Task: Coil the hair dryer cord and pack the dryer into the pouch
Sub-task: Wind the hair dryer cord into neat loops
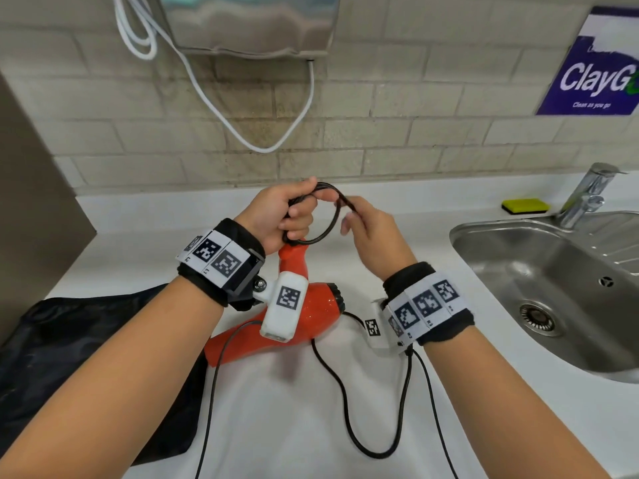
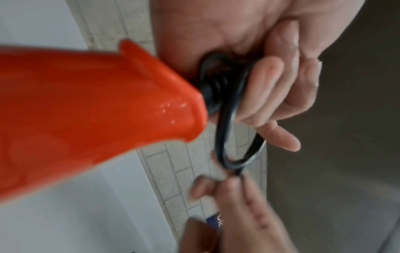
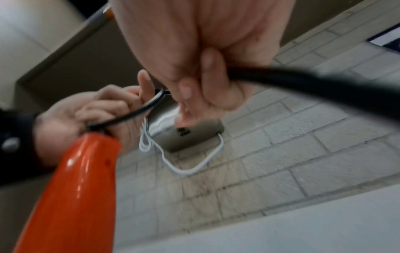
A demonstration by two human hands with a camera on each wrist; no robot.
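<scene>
An orange hair dryer lies on the white counter, its handle tilted up toward my hands. My left hand grips a loop of the black cord just above the handle end. My right hand pinches the same cord to the right of the loop. The rest of the cord trails loose over the counter in front of me. A black pouch lies flat at the left, partly under my left forearm.
A steel sink with a tap sits at the right, a yellow sponge behind it. A wall-mounted metal unit with a white cable hangs above the tiled wall. A brown panel bounds the left.
</scene>
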